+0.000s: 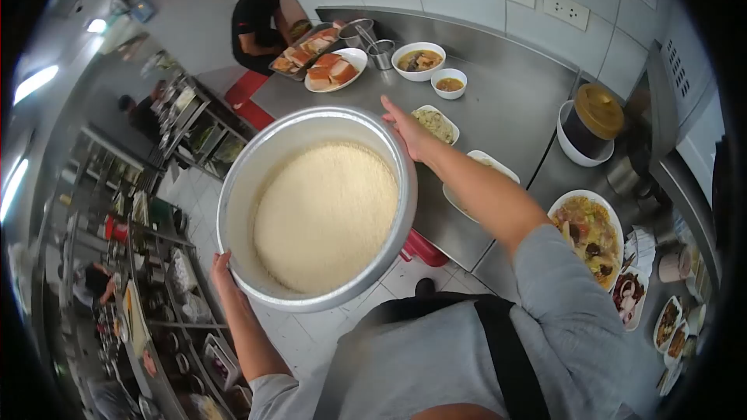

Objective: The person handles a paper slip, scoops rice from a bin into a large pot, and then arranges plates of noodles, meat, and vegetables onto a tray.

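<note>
A large round aluminium pot (229,210) hangs in front of my body above the tiled floor, tilted so that its inside faces me. Pale, grain-like stuff, looking like rice (327,218), lies level in it. My left hand (223,272) grips the pot's lower left side, its fingers mostly hidden behind the wall. At the upper right, my right hand (408,131) presses against the outer side with its thumb and fingers partly showing. Between them both hands bear the pot. Just beyond my right hand, a small white dish of pale green food (436,123) stands on the counter.
The steel counter (498,101) holds a plate of orange-topped slabs (333,71), a soup bowl (419,61), a small sauce bowl (449,84) and a large noodle platter (587,237). A red stool (424,249) sits below. Co-workers (257,23) and shelving (156,280) are leftward.
</note>
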The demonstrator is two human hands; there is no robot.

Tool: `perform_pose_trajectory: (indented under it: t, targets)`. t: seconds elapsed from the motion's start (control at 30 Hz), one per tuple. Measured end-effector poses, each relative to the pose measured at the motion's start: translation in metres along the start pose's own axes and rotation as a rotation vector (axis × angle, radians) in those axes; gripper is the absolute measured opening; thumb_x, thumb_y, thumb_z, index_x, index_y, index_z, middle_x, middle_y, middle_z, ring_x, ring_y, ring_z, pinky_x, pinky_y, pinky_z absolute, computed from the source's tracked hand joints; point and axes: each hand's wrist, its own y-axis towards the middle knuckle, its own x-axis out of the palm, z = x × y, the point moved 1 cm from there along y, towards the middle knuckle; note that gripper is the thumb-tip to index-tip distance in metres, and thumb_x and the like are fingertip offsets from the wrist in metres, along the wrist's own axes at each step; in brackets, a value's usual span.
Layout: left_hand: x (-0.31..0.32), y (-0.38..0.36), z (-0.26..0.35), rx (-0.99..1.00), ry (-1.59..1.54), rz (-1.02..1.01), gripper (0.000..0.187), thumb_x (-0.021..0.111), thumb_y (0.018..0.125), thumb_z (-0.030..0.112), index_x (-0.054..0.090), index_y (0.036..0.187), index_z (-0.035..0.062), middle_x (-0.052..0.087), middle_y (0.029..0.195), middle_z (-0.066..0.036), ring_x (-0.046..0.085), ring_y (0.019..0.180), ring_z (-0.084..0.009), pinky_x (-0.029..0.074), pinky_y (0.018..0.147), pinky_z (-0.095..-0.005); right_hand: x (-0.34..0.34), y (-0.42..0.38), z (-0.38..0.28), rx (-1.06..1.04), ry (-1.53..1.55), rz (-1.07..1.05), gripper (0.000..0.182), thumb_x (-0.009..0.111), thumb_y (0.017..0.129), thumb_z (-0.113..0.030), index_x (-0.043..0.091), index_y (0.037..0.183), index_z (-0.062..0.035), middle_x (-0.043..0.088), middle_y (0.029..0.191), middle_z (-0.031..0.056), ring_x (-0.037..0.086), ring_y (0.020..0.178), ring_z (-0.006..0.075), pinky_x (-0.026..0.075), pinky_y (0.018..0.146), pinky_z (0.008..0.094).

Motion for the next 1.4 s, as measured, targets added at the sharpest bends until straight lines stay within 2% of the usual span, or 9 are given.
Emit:
perform_pose_trajectory:
  t: [0.2, 0.27, 0.3, 0.4, 0.5, 0.97, 1.13, 1.3, 1.4]
  targets:
    - [0.045, 0.135, -0.041, -0.062, 0.050, -0.144, 0.033, 0.053, 0.073, 0.010, 0.048, 0.104, -0.0014, 0.057, 0.091, -0.014, 0.059, 0.078, -0.0237, 0.048, 0.070, -0.0313, -0.079, 0.043, -0.055, -0.328, -1.154, 0.190, 0.039, 0.052, 0.084, -0.031, 0.060, 0.090, 0.0061, 0.063, 0.091, 0.0162, 0.062, 0.081, 0.0209, 0.048, 0.071, 0.0368]
    - [0.063, 0.159, -0.053, -0.069, 0.017, -0.183, 0.033, 0.052, 0.073, 0.010, 0.048, 0.104, -0.0018, 0.057, 0.093, -0.015, 0.059, 0.079, -0.0246, 0.048, 0.072, -0.0325, -0.135, 0.033, -0.056, 0.080, -1.494, 0.180, 0.028, 0.049, 0.084, -0.019, 0.060, 0.087, 0.0062, 0.064, 0.088, 0.0168, 0.063, 0.075, 0.0220, 0.050, 0.065, 0.0373]
    - [0.073, 0.167, -0.056, -0.070, 0.001, -0.190, 0.034, 0.052, 0.073, 0.010, 0.048, 0.105, -0.0019, 0.057, 0.094, -0.015, 0.058, 0.080, -0.0252, 0.048, 0.073, -0.0333, -0.153, 0.026, -0.051, 0.466, -1.451, 0.106, 0.025, 0.047, 0.084, -0.015, 0.060, 0.090, 0.0062, 0.063, 0.089, 0.0170, 0.063, 0.074, 0.0233, 0.051, 0.063, 0.0373]
    - [0.103, 0.173, -0.055, -0.090, -0.009, -0.176, 0.032, 0.053, 0.073, 0.012, 0.048, 0.102, -0.0009, 0.056, 0.095, -0.015, 0.057, 0.085, -0.0267, 0.048, 0.077, -0.0359, -0.176, 0.008, -0.011, 0.293, -0.502, 0.244, 0.021, 0.048, 0.082, -0.007, 0.057, 0.096, 0.0053, 0.062, 0.090, 0.0163, 0.062, 0.072, 0.0247, 0.053, 0.062, 0.0370]
    - [0.119, 0.185, -0.060, -0.128, -0.060, -0.190, 0.035, 0.051, 0.073, 0.011, 0.047, 0.105, -0.0014, 0.055, 0.097, -0.016, 0.056, 0.088, -0.0277, 0.047, 0.078, -0.0364, -0.183, 0.007, 0.007, 0.214, -0.332, 0.309, 0.022, 0.048, 0.080, -0.002, 0.055, 0.100, 0.0057, 0.060, 0.089, 0.0157, 0.061, 0.071, 0.0258, 0.055, 0.063, 0.0356]
    - [0.209, 0.119, -0.085, -0.024, -0.088, -0.412, 0.049, 0.060, 0.080, 0.018, 0.038, 0.119, -0.0035, 0.049, 0.115, -0.019, 0.050, 0.102, -0.0271, 0.041, 0.089, -0.0409, -0.201, -0.169, -0.046, -0.189, -0.372, 0.728, 0.023, 0.051, 0.079, -0.004, 0.056, 0.099, 0.0067, 0.062, 0.085, 0.0136, 0.062, 0.069, 0.0207, 0.054, 0.056, 0.0283]
    - [0.225, 0.095, -0.088, -0.002, -0.183, -0.511, 0.070, 0.036, 0.087, 0.058, 0.031, 0.133, 0.0054, 0.038, 0.133, -0.012, 0.039, 0.121, -0.0308, 0.037, 0.094, -0.0473, -0.134, -0.302, -0.018, -0.278, -0.252, 0.873, 0.023, 0.051, 0.078, -0.004, 0.056, 0.098, 0.0065, 0.062, 0.083, 0.0117, 0.062, 0.068, 0.0179, 0.052, 0.055, 0.0269]
    - [0.227, 0.044, -0.107, -0.175, -0.120, -0.030, 0.061, 0.040, 0.085, 0.058, 0.043, 0.114, 0.0034, 0.046, 0.105, -0.010, 0.050, 0.076, -0.0188, 0.041, 0.059, -0.0294, -0.081, -0.446, 0.045, -0.325, -0.020, 0.998, 0.028, 0.052, 0.075, -0.005, 0.058, 0.100, 0.0053, 0.060, 0.076, 0.0068, 0.057, 0.061, 0.0116, 0.046, 0.053, 0.0228]
    - [0.242, -0.049, -0.088, 0.017, -0.010, -0.325, 0.043, 0.047, 0.088, 0.043, 0.045, 0.103, 0.0033, 0.042, 0.083, -0.005, 0.037, 0.059, -0.0122, 0.030, 0.049, -0.0244, -0.064, -0.540, 0.109, -0.359, 0.128, 1.177, 0.031, 0.051, 0.075, -0.005, 0.056, 0.104, 0.0055, 0.060, 0.080, 0.0074, 0.057, 0.061, 0.0111, 0.046, 0.053, 0.0228]
